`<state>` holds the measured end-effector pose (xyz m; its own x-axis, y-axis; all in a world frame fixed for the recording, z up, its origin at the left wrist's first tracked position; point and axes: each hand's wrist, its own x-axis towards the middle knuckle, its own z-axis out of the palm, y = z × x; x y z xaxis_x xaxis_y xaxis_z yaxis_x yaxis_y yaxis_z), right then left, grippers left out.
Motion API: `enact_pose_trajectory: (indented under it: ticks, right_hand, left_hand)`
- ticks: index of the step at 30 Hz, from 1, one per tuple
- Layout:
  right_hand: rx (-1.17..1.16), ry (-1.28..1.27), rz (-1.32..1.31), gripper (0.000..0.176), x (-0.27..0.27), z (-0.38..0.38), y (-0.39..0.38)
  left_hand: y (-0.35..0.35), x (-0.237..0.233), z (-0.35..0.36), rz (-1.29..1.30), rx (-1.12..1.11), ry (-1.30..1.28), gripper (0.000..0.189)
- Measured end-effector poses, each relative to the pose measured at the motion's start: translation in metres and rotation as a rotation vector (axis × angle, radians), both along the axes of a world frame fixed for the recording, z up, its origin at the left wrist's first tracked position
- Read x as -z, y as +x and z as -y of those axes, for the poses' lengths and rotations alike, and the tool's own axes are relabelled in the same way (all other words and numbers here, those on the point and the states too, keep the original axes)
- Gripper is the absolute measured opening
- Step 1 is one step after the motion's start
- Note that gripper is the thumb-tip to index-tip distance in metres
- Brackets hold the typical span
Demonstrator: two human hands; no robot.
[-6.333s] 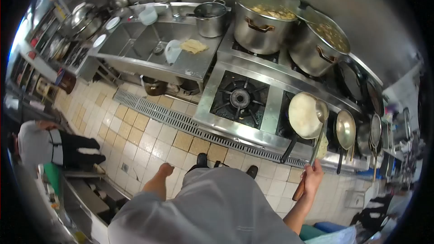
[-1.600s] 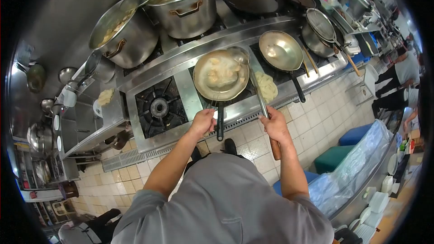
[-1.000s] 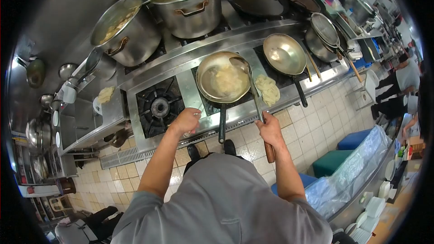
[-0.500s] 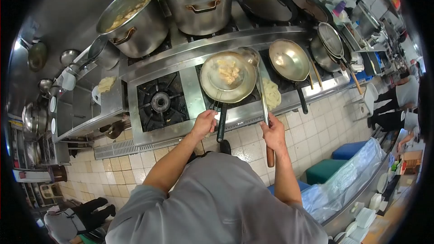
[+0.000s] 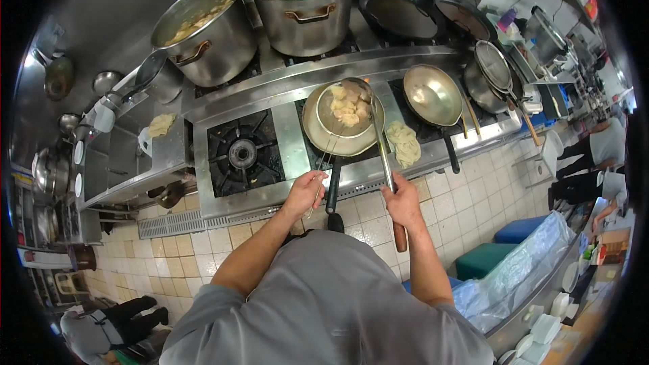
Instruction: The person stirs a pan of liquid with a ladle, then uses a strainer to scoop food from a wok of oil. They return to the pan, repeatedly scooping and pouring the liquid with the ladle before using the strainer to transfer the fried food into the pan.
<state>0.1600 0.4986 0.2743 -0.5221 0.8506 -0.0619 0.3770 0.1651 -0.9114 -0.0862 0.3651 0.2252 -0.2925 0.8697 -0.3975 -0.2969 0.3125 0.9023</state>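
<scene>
**Inspector:** Start at the left. What is the left hand doing?

**Assessor:** The left hand (image 5: 304,192) is closed on the thin wire handle of the wire strainer (image 5: 343,113). An unlit burner (image 5: 242,154) lies beyond the knuckles, to their left. The dark pan handle (image 5: 331,189) sits just to the right of the fingers, and I cannot tell whether it touches them.

**Inspector:** Where is the load?

**Assessor:** The pale food pieces (image 5: 349,104) sit in the strainer basket, ahead of the fingertips and over the pan (image 5: 315,136).

**Inspector:** And the right side?

**Assessor:** The right hand (image 5: 402,199) is wrapped around the ladle (image 5: 380,152) above its wooden grip. The ladle bowl rests against the far rim of the strainer. A cloth (image 5: 403,143) lies just beyond those fingers, and a second pan (image 5: 431,94) is further to the right.

**Inspector:** Any recommendation?

**Assessor:** In my judgement the basket should be held level and centred over the pan, so that drips fall inside it. The ladle should brace the rim lightly and not press on the pieces. The long wire handle will flex, so a firm grip and a steady wrist are needed.
</scene>
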Motion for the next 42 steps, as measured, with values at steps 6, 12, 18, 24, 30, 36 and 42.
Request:
enact_pose_trajectory:
  ticks: [6,12,18,24,30,36,42]
  right_hand:
    - [0.064,0.118,0.063,0.040,-0.017,0.014,0.005]
    - [0.103,-0.001,0.065,0.043,-0.050,0.012,0.003]
    - [0.019,-0.313,-0.090,0.022,-0.003,0.011,-0.009]
    - [0.160,-1.077,-0.561,0.017,-0.024,0.024,-0.015]
    - [0.166,-1.030,-0.604,0.022,-0.034,0.025,-0.008]
    - [0.140,-0.905,-0.555,0.022,-0.039,0.022,-0.005]
    - [0.110,-0.764,-0.494,0.020,-0.033,0.019,0.001]
  left_hand:
    - [-0.001,0.007,0.006,0.044,-0.041,0.001,0.026]
    - [0.001,0.001,0.006,0.035,-0.061,0.005,0.026]
    - [0.007,-0.024,0.001,0.028,-0.080,0.032,0.027]
    - [-0.005,-0.009,0.005,0.068,-0.085,-0.098,0.029]
    - [0.004,-0.007,0.010,0.172,-0.052,-0.103,0.031]
    - [0.010,-0.009,0.006,0.146,-0.032,-0.094,0.031]
    - [0.016,-0.011,0.004,0.104,-0.027,-0.101,0.029]
